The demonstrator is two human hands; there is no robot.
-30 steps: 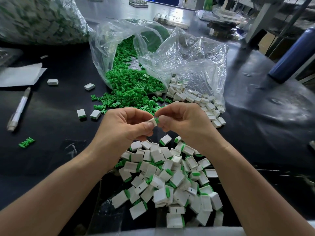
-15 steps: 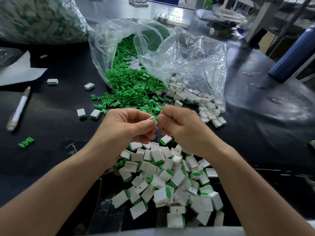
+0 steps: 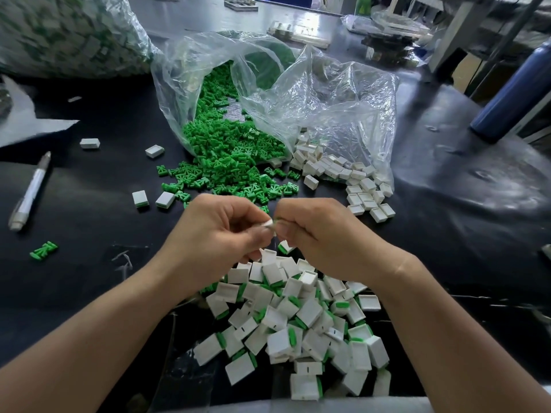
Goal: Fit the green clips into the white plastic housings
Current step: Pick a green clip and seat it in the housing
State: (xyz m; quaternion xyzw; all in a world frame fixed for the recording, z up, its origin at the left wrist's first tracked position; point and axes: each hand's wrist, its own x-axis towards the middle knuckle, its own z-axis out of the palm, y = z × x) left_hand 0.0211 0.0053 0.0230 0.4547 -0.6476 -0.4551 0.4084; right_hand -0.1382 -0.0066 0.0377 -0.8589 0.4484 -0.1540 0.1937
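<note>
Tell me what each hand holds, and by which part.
The left hand pinches a white housing by one end, thumb and forefinger. The right hand pinches a green clip against the housing; fingers hide where exactly.

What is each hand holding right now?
Left hand: pinching a white housing.
Right hand: pinching a green clip against it.

White pen (image 3: 29, 192) on black table (image 3: 89, 234), blue bottle (image 3: 512, 93) far right, paper sheet (image 3: 24, 126) left

Open table (image 3: 447, 234) to the right, green clips (image 3: 232, 156) ahead, housings heap (image 3: 298, 323) nearest, pen (image 3: 29, 192) far left.
</note>
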